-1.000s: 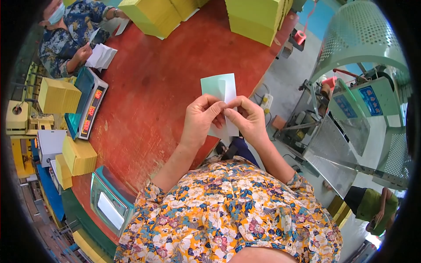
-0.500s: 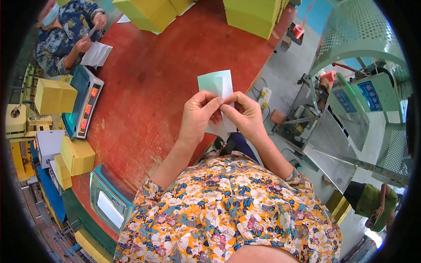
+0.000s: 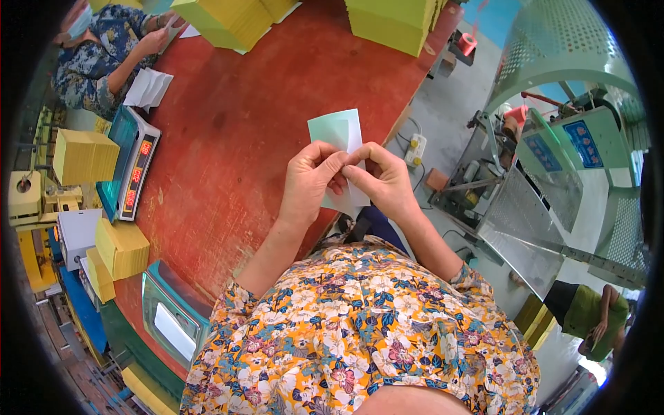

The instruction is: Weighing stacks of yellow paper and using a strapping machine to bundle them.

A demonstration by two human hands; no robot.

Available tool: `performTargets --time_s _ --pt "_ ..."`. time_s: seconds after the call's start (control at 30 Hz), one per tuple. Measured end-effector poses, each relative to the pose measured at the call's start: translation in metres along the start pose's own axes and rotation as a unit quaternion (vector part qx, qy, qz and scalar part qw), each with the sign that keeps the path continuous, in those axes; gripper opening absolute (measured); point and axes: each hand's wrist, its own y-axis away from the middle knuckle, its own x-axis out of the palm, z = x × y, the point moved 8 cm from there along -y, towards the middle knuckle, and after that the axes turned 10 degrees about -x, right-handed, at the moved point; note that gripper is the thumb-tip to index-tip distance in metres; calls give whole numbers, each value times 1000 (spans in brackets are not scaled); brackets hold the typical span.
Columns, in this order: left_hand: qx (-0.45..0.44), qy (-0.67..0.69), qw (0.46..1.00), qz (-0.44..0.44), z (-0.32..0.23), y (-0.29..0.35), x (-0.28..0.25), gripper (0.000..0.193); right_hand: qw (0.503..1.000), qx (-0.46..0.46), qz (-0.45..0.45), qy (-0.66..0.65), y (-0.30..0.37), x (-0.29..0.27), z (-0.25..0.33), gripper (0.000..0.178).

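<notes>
My left hand [image 3: 309, 183] and right hand [image 3: 382, 181] both pinched a pale green and white paper sheet [image 3: 337, 135], held up over the near edge of the red table [image 3: 249, 124]. I judged the handling midway: sheet gripped, not laid down, yellow stacks [image 3: 121, 247] waiting at the table's left edge.

Big red table [image 3: 263, 104] is carrying yellow paper stacks [image 3: 398, 21], a teal digital scale [image 3: 131, 162] and loose white sheets [image 3: 146, 88].
</notes>
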Motion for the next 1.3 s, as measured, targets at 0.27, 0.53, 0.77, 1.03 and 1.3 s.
performTargets --time_s 0.27,0.53,0.77,1.03,1.3 --pt "-1 -9 1000 2 7 4 3 11 999 7 -7 44 9 -5 -5 9" --pt "-14 2 1000 11 6 -5 11 14 998 10 -24 51 4 -15 -11 8" --pt "116 -225 964 -80 -26 4 19 15 988 -29 -32 147 -5 -17 2 11" --pt "174 -290 930 -142 -27 -6 12 7 979 -74 -41 184 -16 -24 7 15" --pt "278 -253 924 -74 -157 -5 24 3 964 -2 -123 237 -59 -144 -28 60"
